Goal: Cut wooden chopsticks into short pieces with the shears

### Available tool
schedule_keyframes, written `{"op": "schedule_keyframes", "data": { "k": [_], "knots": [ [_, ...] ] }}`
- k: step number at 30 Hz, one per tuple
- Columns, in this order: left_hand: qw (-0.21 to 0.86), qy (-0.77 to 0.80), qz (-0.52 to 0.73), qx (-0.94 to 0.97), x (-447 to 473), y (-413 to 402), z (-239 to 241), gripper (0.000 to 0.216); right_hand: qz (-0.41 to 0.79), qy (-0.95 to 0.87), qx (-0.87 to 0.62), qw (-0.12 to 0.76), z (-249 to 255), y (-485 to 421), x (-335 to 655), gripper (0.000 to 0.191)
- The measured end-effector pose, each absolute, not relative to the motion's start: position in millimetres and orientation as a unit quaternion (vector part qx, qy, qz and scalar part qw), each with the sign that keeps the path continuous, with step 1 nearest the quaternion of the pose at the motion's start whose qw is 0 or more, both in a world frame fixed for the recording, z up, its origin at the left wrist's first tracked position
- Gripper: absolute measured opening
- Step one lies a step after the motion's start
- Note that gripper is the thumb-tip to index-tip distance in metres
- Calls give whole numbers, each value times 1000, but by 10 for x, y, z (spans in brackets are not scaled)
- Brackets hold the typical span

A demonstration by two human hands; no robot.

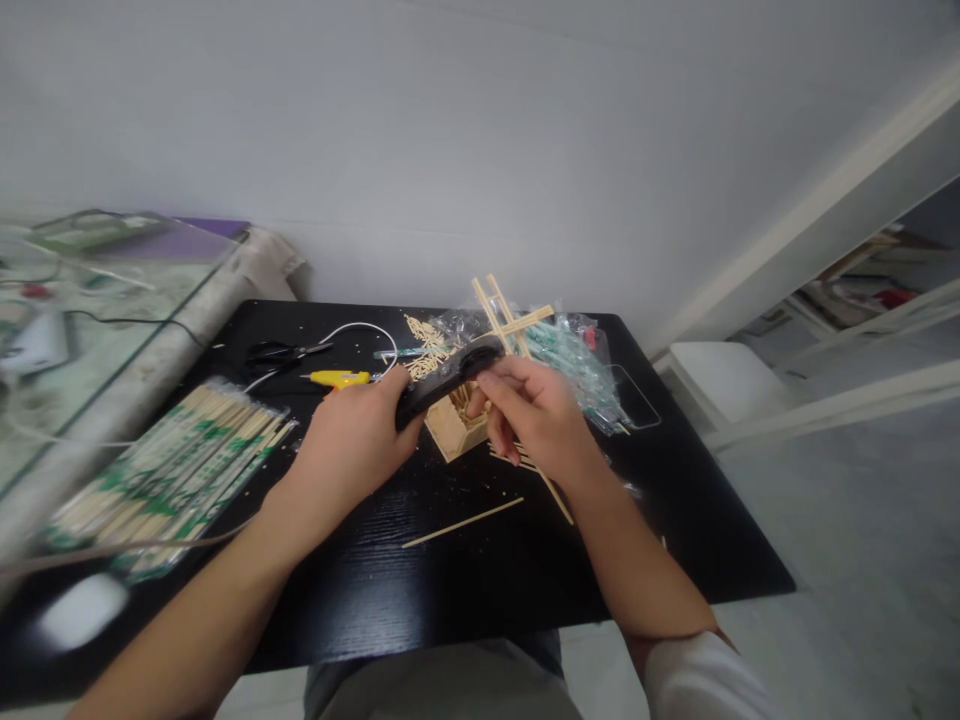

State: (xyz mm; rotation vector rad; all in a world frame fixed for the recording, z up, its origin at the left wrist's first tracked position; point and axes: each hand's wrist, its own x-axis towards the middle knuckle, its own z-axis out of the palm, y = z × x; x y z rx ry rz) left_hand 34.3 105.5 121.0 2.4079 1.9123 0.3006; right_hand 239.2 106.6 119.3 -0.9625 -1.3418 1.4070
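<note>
Your forearms (232, 600) reach over the black table (697, 520). Your left hand (356, 430) grips a dark tool (442, 383) above the wooden box (448, 437); your right hand (536, 410) curls at the tool's far end, its hold unclear. One loose stick (463, 523) lies nearer you.

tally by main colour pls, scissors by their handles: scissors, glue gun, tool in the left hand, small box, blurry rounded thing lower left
Black: 2 (scissors; tool in the left hand)
Yellow: 1 (glue gun)
Light wood: 1 (small box)
White: 1 (blurry rounded thing)
Total: 5
</note>
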Motion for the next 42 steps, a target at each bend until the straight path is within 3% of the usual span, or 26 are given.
{"op": "schedule_keyframes", "data": {
  "k": [8,12,16,22,27,30,34,42],
  "knots": [
    [189,566,246,764,305,1069,1233,34,544,-567,-378,489,1214,1051,2403,22],
    [269,523,275,761,296,1019,1294,38,500,-536,-392,556,1179,1044,2525,23],
    [322,484,304,755,256,997,1350,35,448,-481,-429,620,991,1006,2742,36],
    [345,470,349,734,188,1010,1361,15,416,-416,-505,632,638,763,2983,42],
    [335,476,345,736,230,1030,1297,15,402,-505,-573,505,286,533,3160,31],
    [283,484,332,758,236,1051,1273,16,237,-631,-628,389,34,461,3290,23],
    [223,495,314,779,204,1076,1265,23,166,-674,-638,334,-217,450,3346,10],
    [182,513,299,784,189,1075,1263,29,117,-744,-609,249,-411,488,3261,18]
  ]
}}
